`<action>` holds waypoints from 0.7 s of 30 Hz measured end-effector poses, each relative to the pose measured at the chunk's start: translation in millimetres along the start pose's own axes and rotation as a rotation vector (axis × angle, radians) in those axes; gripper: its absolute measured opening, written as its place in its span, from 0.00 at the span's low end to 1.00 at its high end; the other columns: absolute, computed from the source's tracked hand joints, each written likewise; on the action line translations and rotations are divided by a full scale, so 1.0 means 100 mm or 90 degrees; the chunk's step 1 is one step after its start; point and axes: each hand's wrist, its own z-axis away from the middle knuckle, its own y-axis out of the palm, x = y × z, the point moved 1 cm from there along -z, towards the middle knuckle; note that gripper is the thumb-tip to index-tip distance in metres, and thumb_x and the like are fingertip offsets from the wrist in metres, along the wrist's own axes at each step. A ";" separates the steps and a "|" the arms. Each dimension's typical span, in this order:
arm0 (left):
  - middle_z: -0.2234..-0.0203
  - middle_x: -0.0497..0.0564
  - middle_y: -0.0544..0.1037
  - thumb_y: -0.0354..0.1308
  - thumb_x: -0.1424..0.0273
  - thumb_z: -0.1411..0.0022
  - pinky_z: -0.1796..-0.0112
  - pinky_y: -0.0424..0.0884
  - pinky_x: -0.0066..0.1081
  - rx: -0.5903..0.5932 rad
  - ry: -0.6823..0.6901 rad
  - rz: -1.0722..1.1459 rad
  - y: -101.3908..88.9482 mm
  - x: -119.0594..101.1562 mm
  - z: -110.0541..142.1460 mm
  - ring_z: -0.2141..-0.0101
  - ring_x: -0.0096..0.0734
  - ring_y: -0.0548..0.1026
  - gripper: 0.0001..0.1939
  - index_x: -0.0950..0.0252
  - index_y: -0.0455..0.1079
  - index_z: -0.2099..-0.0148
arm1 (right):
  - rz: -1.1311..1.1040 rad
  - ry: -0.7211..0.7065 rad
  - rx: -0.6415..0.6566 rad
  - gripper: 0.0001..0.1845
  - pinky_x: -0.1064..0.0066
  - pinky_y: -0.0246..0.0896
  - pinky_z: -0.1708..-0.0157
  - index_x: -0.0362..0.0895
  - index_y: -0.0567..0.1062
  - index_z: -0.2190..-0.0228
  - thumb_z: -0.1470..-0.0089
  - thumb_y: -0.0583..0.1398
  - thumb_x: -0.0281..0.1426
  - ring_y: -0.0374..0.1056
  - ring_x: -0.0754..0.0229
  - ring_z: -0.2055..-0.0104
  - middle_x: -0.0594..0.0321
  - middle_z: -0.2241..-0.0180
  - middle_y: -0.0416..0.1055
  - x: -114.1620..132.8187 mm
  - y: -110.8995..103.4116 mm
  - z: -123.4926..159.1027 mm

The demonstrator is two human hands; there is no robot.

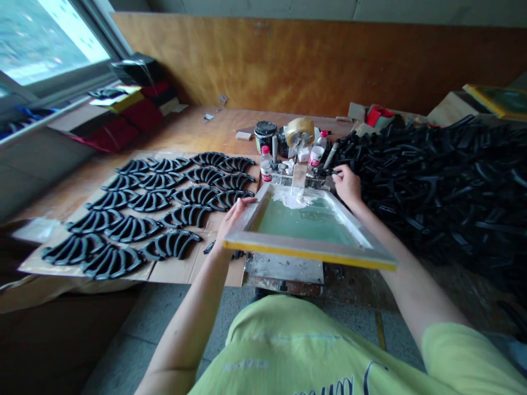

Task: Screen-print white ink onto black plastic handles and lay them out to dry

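Observation:
A silk-screen frame (313,255) with green mesh is tilted up in front of me, its yellow-edged near side above a metal base plate (288,269). My left hand (236,216) is at the frame's left side, fingers against its edge; part of the grip is hidden. White paste (294,197) lies at the far end of the mesh, around an upright squeegee (299,176). Beyond the frame's right side, my right hand (348,184) is closed in a pinch on a small black plastic piece (329,171), near the hinge clamp.
Rows of curved black pieces (152,200) lie on cardboard (173,270) at left. A large heap of black pieces (428,186) fills the right. Behind the frame stand red-capped bottles (266,167), a tape roll (300,133) and a black tub (264,134).

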 end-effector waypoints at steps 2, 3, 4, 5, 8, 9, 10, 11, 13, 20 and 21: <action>0.62 0.51 0.77 0.53 0.48 0.41 0.65 0.71 0.29 -0.001 0.072 0.061 0.11 -0.16 -0.16 0.64 0.32 0.76 0.27 0.63 0.71 0.51 | 0.011 0.086 0.023 0.13 0.66 0.62 0.59 0.42 0.76 0.59 0.44 0.54 0.28 0.71 0.54 0.62 0.55 0.65 0.76 -0.26 0.06 0.17; 0.62 0.52 0.77 0.53 0.48 0.41 0.66 0.72 0.28 0.005 0.088 0.082 0.17 -0.22 -0.24 0.64 0.32 0.76 0.27 0.63 0.70 0.51 | 0.007 0.092 0.057 0.12 0.66 0.62 0.59 0.42 0.76 0.61 0.44 0.54 0.28 0.71 0.54 0.62 0.55 0.65 0.76 -0.33 0.13 0.30; 0.63 0.52 0.77 0.53 0.48 0.41 0.67 0.72 0.27 0.011 0.088 0.098 0.22 -0.25 -0.31 0.64 0.31 0.76 0.27 0.64 0.69 0.51 | -0.006 0.063 0.100 0.12 0.66 0.62 0.58 0.42 0.76 0.61 0.44 0.55 0.28 0.70 0.54 0.61 0.55 0.64 0.76 -0.36 0.21 0.44; 0.65 0.52 0.77 0.53 0.47 0.41 0.68 0.71 0.26 0.008 0.082 0.114 0.26 -0.27 -0.36 0.65 0.31 0.76 0.27 0.64 0.69 0.51 | -0.025 0.005 0.146 0.12 0.65 0.62 0.57 0.42 0.75 0.59 0.45 0.56 0.28 0.70 0.55 0.60 0.56 0.63 0.76 -0.34 0.31 0.59; 0.67 0.50 0.77 0.51 0.48 0.39 0.72 0.70 0.22 -0.042 0.041 0.160 0.35 -0.10 -0.37 0.69 0.26 0.76 0.26 0.63 0.67 0.49 | -0.034 -0.201 0.238 0.15 0.63 0.60 0.53 0.46 0.74 0.55 0.47 0.61 0.29 0.67 0.54 0.55 0.58 0.59 0.74 -0.12 0.54 0.98; 0.67 0.51 0.78 0.52 0.48 0.39 0.73 0.69 0.22 -0.037 -0.007 0.162 0.38 0.02 -0.31 0.70 0.26 0.76 0.26 0.62 0.66 0.49 | -0.015 -0.237 0.241 0.14 0.62 0.60 0.52 0.48 0.75 0.57 0.47 0.62 0.29 0.65 0.54 0.54 0.59 0.59 0.73 -0.01 0.57 1.09; 0.66 0.52 0.79 0.53 0.49 0.39 0.74 0.69 0.22 -0.010 -0.078 0.155 0.42 0.18 -0.23 0.71 0.26 0.76 0.25 0.63 0.66 0.49 | 0.004 -0.250 0.232 0.12 0.61 0.59 0.52 0.48 0.76 0.58 0.46 0.62 0.28 0.64 0.53 0.55 0.58 0.60 0.72 0.10 0.58 1.18; 0.65 0.54 0.79 0.55 0.50 0.40 0.75 0.70 0.23 0.033 -0.163 0.144 0.47 0.35 -0.13 0.71 0.28 0.77 0.25 0.64 0.67 0.49 | 0.015 -0.246 0.213 0.09 0.61 0.59 0.53 0.48 0.76 0.60 0.45 0.61 0.29 0.64 0.53 0.55 0.58 0.62 0.72 0.23 0.56 1.27; 0.60 0.59 0.79 0.56 0.51 0.40 0.75 0.72 0.26 0.110 -0.319 0.128 0.56 0.70 0.11 0.68 0.34 0.78 0.26 0.66 0.68 0.50 | 0.004 -0.255 0.177 0.06 0.61 0.60 0.54 0.46 0.76 0.62 0.43 0.60 0.30 0.63 0.53 0.56 0.57 0.64 0.70 0.49 0.50 1.47; 0.65 0.58 0.80 0.54 0.52 0.39 0.75 0.72 0.26 -0.066 -0.343 0.153 0.02 1.31 0.57 0.71 0.32 0.79 0.22 0.68 0.71 0.61 | -0.113 -0.386 0.250 0.15 0.66 0.61 0.52 0.47 0.76 0.57 0.39 0.53 0.25 0.65 0.58 0.55 0.60 0.60 0.73 0.39 0.45 1.51; 0.67 0.58 0.81 0.53 0.51 0.39 0.75 0.71 0.25 -0.125 -0.333 0.123 -0.21 1.37 0.60 0.72 0.31 0.78 0.24 0.69 0.71 0.62 | -0.071 -0.296 0.203 0.18 0.65 0.61 0.51 0.46 0.76 0.56 0.41 0.51 0.22 0.65 0.57 0.53 0.58 0.58 0.73 0.14 0.45 1.33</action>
